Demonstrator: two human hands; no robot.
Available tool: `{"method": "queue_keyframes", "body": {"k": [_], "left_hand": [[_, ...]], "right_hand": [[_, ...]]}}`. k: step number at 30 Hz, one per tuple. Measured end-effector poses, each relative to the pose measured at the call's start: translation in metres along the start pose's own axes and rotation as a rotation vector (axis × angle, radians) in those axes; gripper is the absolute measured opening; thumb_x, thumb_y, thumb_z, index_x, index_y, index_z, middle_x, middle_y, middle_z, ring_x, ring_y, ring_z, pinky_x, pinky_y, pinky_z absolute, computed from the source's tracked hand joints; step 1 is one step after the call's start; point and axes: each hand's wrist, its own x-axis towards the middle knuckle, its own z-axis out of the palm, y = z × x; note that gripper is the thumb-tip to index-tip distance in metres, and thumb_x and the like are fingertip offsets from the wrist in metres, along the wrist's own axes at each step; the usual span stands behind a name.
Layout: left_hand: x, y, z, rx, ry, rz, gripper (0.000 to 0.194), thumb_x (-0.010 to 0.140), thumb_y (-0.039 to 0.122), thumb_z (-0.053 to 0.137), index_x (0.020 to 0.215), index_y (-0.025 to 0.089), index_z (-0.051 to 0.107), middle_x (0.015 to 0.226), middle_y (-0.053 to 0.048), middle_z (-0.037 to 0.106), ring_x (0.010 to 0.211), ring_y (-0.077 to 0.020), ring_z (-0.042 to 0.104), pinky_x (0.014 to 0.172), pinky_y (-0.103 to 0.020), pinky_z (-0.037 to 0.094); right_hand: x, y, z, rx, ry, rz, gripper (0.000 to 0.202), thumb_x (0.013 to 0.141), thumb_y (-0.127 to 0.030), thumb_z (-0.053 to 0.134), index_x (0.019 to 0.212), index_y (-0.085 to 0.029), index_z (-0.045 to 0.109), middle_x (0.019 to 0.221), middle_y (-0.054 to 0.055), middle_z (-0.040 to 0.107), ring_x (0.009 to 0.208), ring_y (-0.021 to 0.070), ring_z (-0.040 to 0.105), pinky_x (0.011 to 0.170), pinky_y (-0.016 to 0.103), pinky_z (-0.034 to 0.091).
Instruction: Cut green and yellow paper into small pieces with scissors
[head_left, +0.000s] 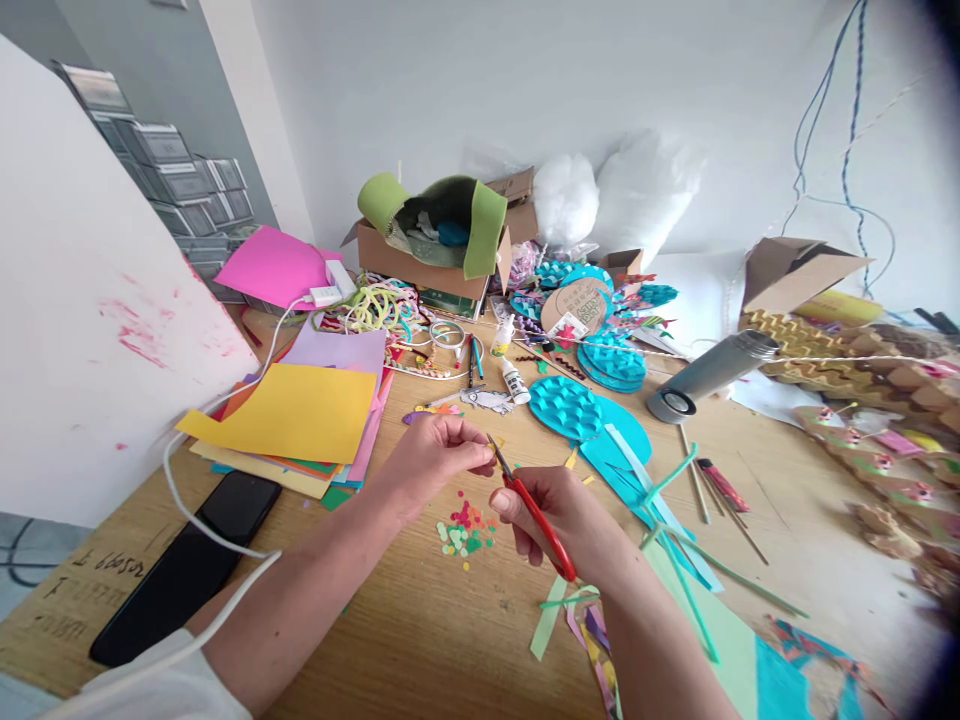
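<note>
My right hand [559, 510] is closed round red-handled scissors [541, 522], whose metal tips point up and left. Just left of the tips, my left hand [446, 455] pinches a tiny yellow piece of paper [495, 450] between thumb and fingers; its outline is mostly hidden. On the wooden table below both hands lies a small heap of paper dots [466, 530] in red, green, orange and pale green. Pale green and coloured paper strips [550, 617] lie under my right forearm.
A stack of coloured paper [292, 415] and a black phone [187, 565] lie at left, crossed by a white cable. Glue bottles [514, 382], blue textured ovals [564, 407] and a grey flask [712, 375] stand or lie beyond my hands. Green pipe cleaners [686, 590] lie at right.
</note>
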Motion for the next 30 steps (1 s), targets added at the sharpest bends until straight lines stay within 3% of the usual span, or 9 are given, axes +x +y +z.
{"method": "queue_keyframes", "body": {"k": [30], "left_hand": [[-0.0006,0.0011,-0.0013,0.028,-0.006,-0.008,0.009,0.061,0.022,0.069,0.062,0.014,0.066,0.059,-0.001,0.067,0.061,-0.0142,0.063,0.067,-0.028,0.050]], "right_hand": [[-0.0017,-0.0037,-0.0020,-0.024,-0.005,0.005,0.045,0.079,-0.058,0.064,0.062,-0.019,0.049,0.048,0.000,0.058,0.039,0.0113,0.054,0.038,0.019,0.036]]}}
